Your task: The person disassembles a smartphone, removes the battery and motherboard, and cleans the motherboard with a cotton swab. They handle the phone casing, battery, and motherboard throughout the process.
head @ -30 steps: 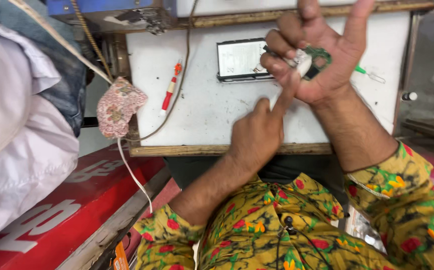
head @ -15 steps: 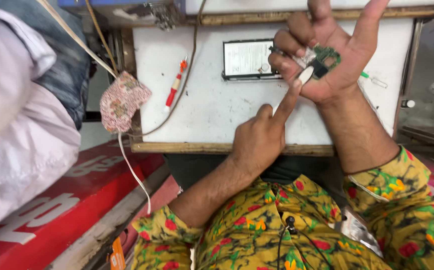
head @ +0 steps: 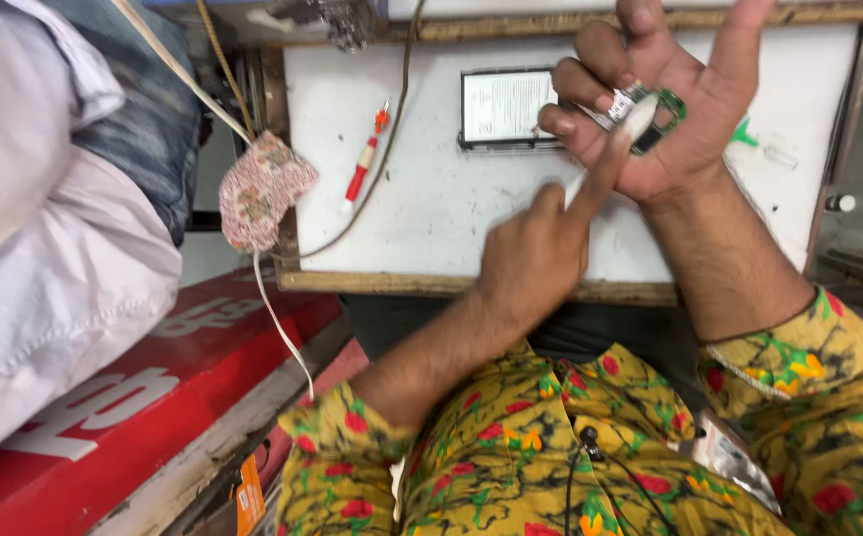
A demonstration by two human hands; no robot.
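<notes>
My right hand (head: 665, 119) is raised palm-up over the white worktable (head: 431, 218), its fingers curled round a small green circuit board (head: 655, 107) with a white label. My left hand (head: 536, 253) reaches up from below. Its index finger is stretched out and the tip presses on the board, while the other fingers are curled and hold nothing. Both sleeves are yellow with a floral print.
A flat dark device with a white label (head: 506, 104) lies on the table behind my hands. A red pen-like tool (head: 364, 164) and a brown cable (head: 397, 129) lie to its left. A floral cloth mask (head: 258, 189) hangs at the table's left edge. Another person's white sleeve (head: 44, 268) fills the left.
My left index finger has slid further up onto the board. Both hands sit slightly further right in view. The right hand's grip is unchanged.
</notes>
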